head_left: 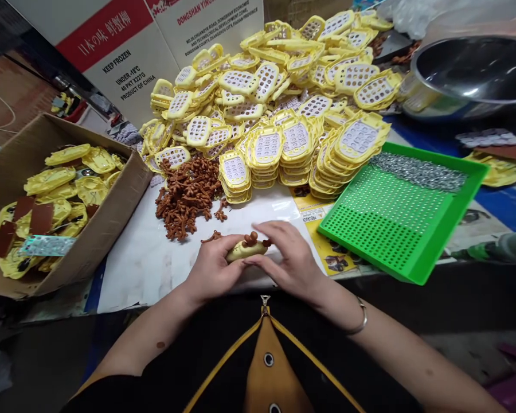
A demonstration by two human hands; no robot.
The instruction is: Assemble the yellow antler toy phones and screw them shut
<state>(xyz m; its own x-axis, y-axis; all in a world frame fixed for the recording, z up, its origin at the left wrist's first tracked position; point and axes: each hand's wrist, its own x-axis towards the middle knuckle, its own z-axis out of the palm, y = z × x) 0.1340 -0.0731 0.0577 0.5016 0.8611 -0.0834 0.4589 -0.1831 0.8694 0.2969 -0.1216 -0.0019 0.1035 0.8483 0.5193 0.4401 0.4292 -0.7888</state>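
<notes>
My hands are working close together, low over the near edge of the worktop (133, 272). My left hand (212, 265) is pinching a pale yellow piece (241, 251), with the thumb in front. My right hand (298, 261) is curling around its other end, and that thumb is touching the bottom edge. I can't tell if the right one is gripping tight. The yellow piece is sitting between my hands, and small brown knobs (251, 238) are poking up from its top. A shiny bracelet (363, 316) is circling my right wrist.

Just past my left hand, a loose brown bit (212, 236) is lying on the worktop. A pile of brown bits (183, 201) is resting behind it. Next to that, stacks of yellow frames (264, 146) with holes are standing, and a big messy heap of yellow frames (236, 83) is rising behind them.

On my right, a green tray (382, 264) is holding lots of little silver bits (421, 170) along its far end. A big metal bowl (430, 106) is sitting beyond it. On my left, a cardboard box (107, 235) is holding more yellow parts (49, 179). A white box (155, 63) with red bands is standing at the back.
</notes>
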